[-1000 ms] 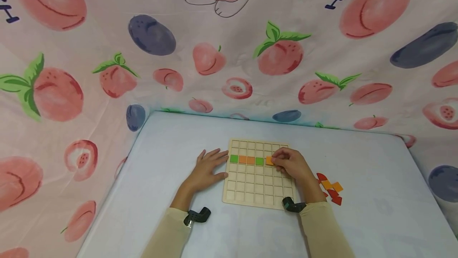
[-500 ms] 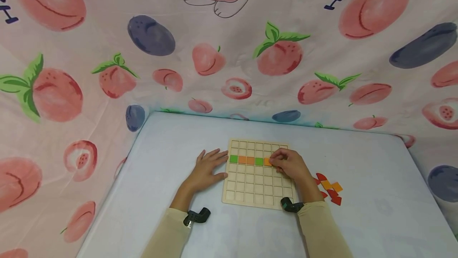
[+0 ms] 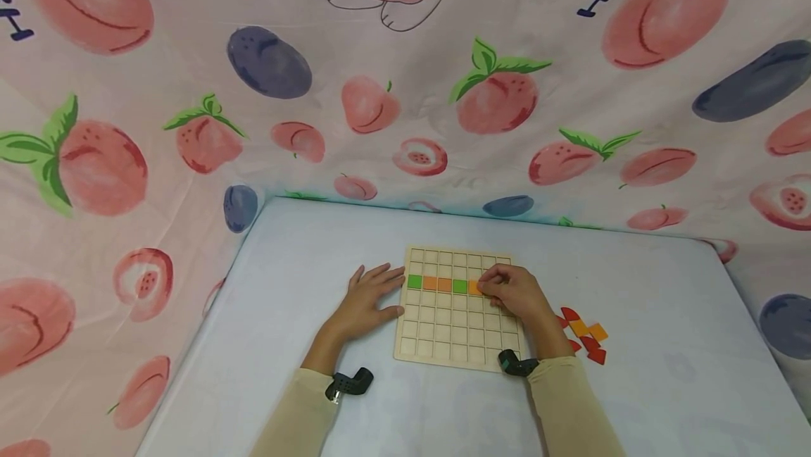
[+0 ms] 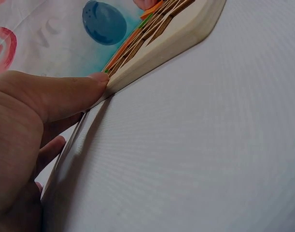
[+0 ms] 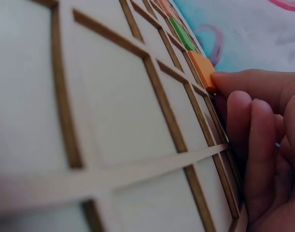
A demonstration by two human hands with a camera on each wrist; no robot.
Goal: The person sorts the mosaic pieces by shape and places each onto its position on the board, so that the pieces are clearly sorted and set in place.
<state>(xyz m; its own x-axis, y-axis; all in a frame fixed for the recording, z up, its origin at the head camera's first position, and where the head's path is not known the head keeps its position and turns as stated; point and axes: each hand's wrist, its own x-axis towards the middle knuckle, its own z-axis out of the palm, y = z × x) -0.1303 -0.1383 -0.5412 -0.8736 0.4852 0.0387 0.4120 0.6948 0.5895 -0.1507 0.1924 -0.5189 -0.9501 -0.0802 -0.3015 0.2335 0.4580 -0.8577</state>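
Observation:
A wooden grid board [image 3: 453, 335] lies on the white table. My right hand [image 3: 516, 291] pinches an orange square tile [image 5: 199, 66] by one edge. In the right wrist view that tile sits slightly raised over its cell, beside a green tile [image 5: 182, 34]. Along the same row, from the left, run a green tile [image 3: 415, 282], two darker orange tiles [image 3: 437, 284] and another green one. With fingers spread, my left hand [image 3: 364, 302] rests at the board's left edge. Its thumb [image 4: 79, 94] touches the board's side in the left wrist view.
Loose red pieces [image 3: 596, 355] and yellow-orange squares [image 3: 597, 331] lie in a small pile right of the board, partly behind the right wrist. A fruit-printed cloth [image 3: 380, 161] rises along the table's back and left. Each wrist wears a black camera [image 3: 357, 381].
My right hand has moved slightly left and lowered the orange tile, which now lines up against the green tile in the row. The left hand stays where it was.

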